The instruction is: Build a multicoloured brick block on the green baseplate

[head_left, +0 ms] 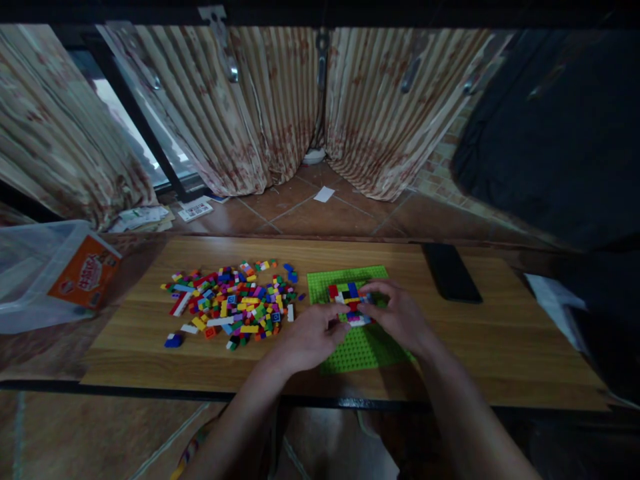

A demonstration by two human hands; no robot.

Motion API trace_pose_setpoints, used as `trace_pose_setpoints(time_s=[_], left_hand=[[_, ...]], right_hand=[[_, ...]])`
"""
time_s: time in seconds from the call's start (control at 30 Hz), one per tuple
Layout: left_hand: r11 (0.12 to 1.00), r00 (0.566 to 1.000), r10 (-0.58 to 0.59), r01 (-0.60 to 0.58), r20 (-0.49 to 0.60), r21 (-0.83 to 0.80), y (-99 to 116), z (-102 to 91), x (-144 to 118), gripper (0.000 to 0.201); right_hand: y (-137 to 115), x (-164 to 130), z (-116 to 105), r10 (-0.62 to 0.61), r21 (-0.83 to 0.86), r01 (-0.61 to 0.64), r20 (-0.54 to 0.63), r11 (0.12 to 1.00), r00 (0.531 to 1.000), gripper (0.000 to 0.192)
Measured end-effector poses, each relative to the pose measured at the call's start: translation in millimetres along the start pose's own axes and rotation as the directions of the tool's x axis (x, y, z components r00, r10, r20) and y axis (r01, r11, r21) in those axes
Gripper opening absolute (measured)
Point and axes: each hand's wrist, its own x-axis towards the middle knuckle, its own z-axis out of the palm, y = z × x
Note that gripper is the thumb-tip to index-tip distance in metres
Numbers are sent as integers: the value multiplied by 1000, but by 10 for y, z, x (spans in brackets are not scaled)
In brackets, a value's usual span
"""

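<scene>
Head view: both hands pinch the brick cluster (350,303) at frame centre, left hand (310,337) below-left, right hand (397,317) right; loose bricks (233,303) lie leftward.

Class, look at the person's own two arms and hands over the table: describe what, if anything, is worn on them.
Both arms are bare from the bottom edge of the picture to the fingers: no sleeves show. The left hand and the right hand wear no gloves. No watch, bracelet or ring can be made out, though the picture is dim and small details are hard to tell.
</scene>
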Motion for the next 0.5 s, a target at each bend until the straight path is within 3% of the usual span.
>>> trace_pose_setpoints(time_s=[0.2,0.5], left_hand=[[1000,1000,10,-10,16,5,-2,23,22,33],[1000,1000,13,-13,12,-7,-9,63,24,33]], right_hand=[[1,22,30,105,-23,-106,-53,994,993,35],[-40,19,103,142,-139,-153,-82,978,986,34]])
